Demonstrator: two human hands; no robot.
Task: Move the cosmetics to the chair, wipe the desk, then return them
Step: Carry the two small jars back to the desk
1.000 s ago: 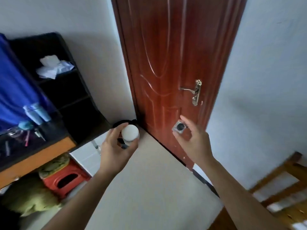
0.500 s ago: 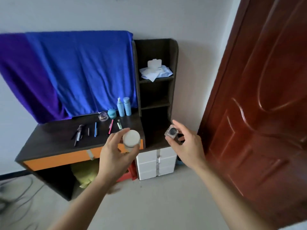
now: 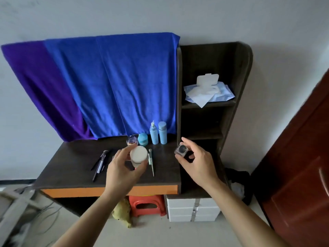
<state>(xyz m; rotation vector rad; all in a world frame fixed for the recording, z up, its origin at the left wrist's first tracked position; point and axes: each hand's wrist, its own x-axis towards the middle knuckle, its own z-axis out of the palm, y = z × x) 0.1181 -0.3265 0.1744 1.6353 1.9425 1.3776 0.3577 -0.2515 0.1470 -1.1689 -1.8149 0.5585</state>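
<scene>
Above the desk [image 3: 71, 163], my left hand [image 3: 122, 169] grips a jar [image 3: 138, 155] and my right hand [image 3: 195, 164] pinches a small pot [image 3: 181, 149], likely to return them.

The desk [image 3: 71, 166] is dark, matt wood-grain board. The blue towel [image 3: 124, 82] and purple cloth [image 3: 41, 90] look soft and matt. The door [image 3: 302, 166] is glossy reddish wood. The stool [image 3: 145, 205] is smooth red plastic. The round jar [image 3: 138, 155] has a matt white lid; the small square jar [image 3: 181, 150] is clear and glossy.
</scene>
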